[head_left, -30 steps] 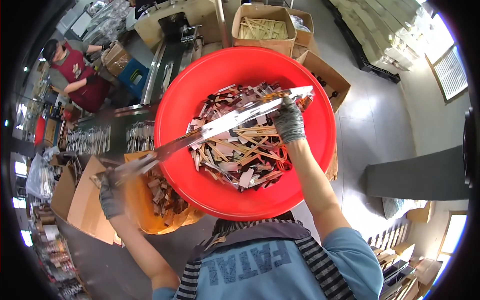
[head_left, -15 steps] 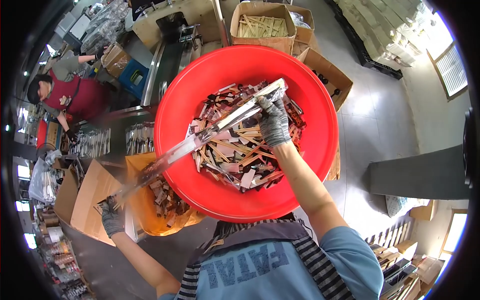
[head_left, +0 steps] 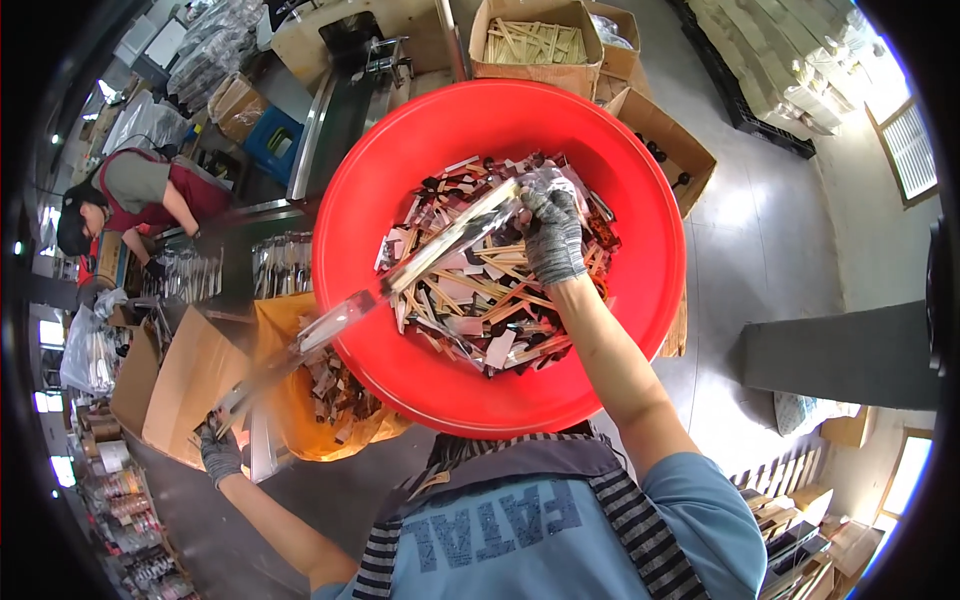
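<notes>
A long strip of clear plastic packets [head_left: 436, 253], with pale sticks inside, stretches slantwise across a big red tub [head_left: 350, 215]. In my right hand [head_left: 553, 240], gloved in grey knit, the strip's far end is gripped over the tub, with crumpled clear film at the fingers. My left hand [head_left: 220, 452], also gloved, pinches the near end beside an open cardboard box [head_left: 190, 385]; motion blurs the strip there. Beneath my right hand, the tub holds a heap of wooden sticks, dark packets and paper pieces [head_left: 490, 290].
A yellow sack [head_left: 280, 345] of packet scraps stands between box and tub. Behind the tub are a carton of pale sticks [head_left: 535, 42] and another open carton [head_left: 670, 150]. At left, a co-worker [head_left: 140, 195] bends over bundled packets [head_left: 190, 275]. A grey pillar [head_left: 840, 355] rises right.
The strip's far end, flat and sticking out past my right hand before, is now bunched at its fingers. My left hand has shifted slightly. The co-worker's body and arms have changed position.
</notes>
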Tool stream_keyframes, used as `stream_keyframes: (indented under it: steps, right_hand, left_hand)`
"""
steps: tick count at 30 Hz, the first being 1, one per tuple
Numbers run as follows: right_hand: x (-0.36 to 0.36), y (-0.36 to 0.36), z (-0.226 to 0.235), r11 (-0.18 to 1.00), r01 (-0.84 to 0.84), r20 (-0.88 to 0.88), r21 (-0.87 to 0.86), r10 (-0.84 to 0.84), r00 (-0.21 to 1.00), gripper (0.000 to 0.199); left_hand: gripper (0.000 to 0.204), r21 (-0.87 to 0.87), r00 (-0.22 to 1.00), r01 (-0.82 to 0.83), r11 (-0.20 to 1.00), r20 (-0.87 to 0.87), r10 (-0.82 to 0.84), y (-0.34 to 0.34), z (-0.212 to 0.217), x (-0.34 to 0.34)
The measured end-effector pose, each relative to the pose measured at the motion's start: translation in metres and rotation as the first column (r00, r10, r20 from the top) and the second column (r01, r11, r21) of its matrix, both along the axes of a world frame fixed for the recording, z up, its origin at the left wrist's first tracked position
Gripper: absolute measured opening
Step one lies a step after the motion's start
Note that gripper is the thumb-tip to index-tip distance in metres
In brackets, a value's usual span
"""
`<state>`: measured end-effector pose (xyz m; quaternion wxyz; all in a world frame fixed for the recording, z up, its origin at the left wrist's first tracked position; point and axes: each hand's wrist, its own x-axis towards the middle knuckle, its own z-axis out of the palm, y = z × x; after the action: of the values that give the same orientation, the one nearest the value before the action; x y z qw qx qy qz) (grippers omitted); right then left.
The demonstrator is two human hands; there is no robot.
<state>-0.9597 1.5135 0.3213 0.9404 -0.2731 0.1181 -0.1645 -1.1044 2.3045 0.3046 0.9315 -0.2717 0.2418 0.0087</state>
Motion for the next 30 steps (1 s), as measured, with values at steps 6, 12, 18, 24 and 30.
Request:
stream_keyframes:
  steps: [6,12,18,24,30]
  right_hand:
    - [-0.003,-0.022,-0.006,0.996,0.045,0.01,-0.076,-0.045,0.999,0.029]
    - [0.003,-0.027,-0.012,0.996,0.046,-0.023,-0.075,-0.048,0.999,0.015]
    - [0.002,-0.031,-0.018,0.979,0.081,-0.072,-0.186,-0.096,0.993,0.012]
    - [0.0,-0.025,-0.023,0.966,0.026,-0.101,-0.258,-0.054,0.993,0.009]
    - [-0.007,-0.023,-0.024,0.964,-0.002,-0.107,-0.265,-0.027,0.994,0.011]
  left_hand:
    - [0.031,0.947,0.914,0.321,-0.032,-0.301,0.272,-0.088,0.026,0.004]
    - [0.025,0.924,0.873,0.369,-0.099,-0.308,0.379,-0.071,0.027,-0.017]
    - [0.025,0.912,0.836,0.405,-0.071,-0.338,0.432,-0.084,0.02,-0.017]
    - [0.028,0.921,0.84,0.388,-0.033,-0.339,0.423,-0.063,0.008,-0.027]
    - [0.036,0.919,0.842,0.393,-0.021,-0.35,0.41,-0.093,0.023,-0.013]
